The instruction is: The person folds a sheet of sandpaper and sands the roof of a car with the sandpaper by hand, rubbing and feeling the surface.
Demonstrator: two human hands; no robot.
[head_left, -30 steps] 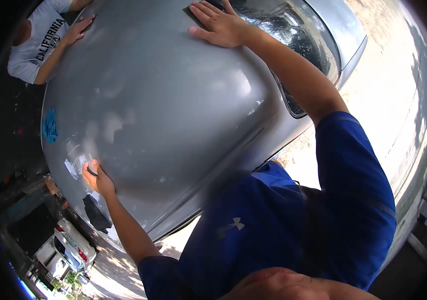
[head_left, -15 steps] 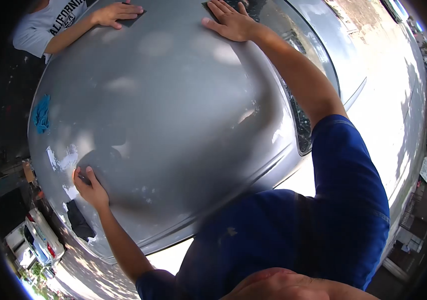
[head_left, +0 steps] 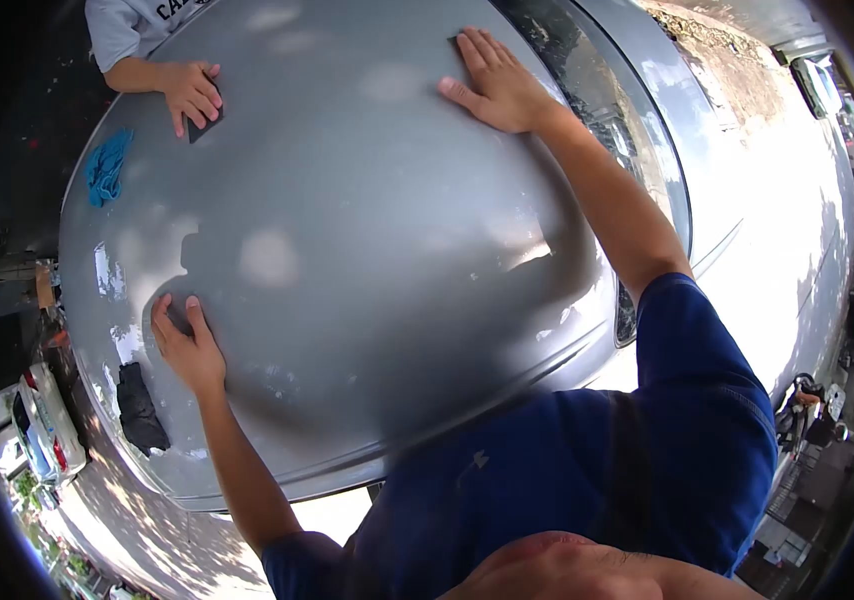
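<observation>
Car takes up most of the view, a big curved grey panel with the glass at upper right. Right hand is flat on it near the glass, fingers out straight, thumb off to the side, and a corner of a dark pad pokes out by the fingertips. Left hand seems to rest on the panel, thumb and fingers spread; can't tell if the dark bit between them is a pad or shadow. White patches and a black rag are near it. Farther up, a co-worker's hand has a second pad under its fingers, near a blue rag.
</observation>
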